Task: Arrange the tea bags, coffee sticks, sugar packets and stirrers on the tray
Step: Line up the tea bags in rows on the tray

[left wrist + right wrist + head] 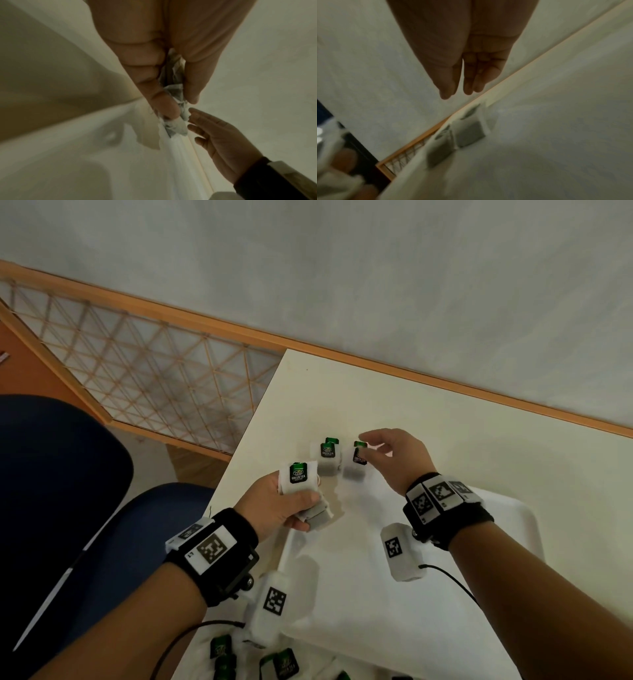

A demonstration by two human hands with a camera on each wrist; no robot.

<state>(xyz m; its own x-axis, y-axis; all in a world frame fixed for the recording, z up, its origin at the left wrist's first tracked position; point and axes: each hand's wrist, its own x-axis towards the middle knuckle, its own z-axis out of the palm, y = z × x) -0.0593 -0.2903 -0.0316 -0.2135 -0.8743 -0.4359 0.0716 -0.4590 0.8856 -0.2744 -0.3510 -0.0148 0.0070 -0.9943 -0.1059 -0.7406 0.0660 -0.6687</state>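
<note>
My left hand (301,508) grips a small stack of white tea bags (298,479) with green tags, low over the table's near left part. The left wrist view shows the bags (173,82) pinched between thumb and fingers (161,102). Two more tea bags lie side by side on the table, one at the left (328,457) and one at the right (356,462). My right hand (373,446) hovers just over the right one, fingers relaxed and holding nothing (457,94). The white tray (524,515) sits under my right wrist.
Several more green-tagged tea bags (284,662) lie at the near edge, left of the tray. The white table (445,412) ends at a wood-trimmed wall behind. A blue chair (51,474) and a lattice screen (154,371) stand at the left.
</note>
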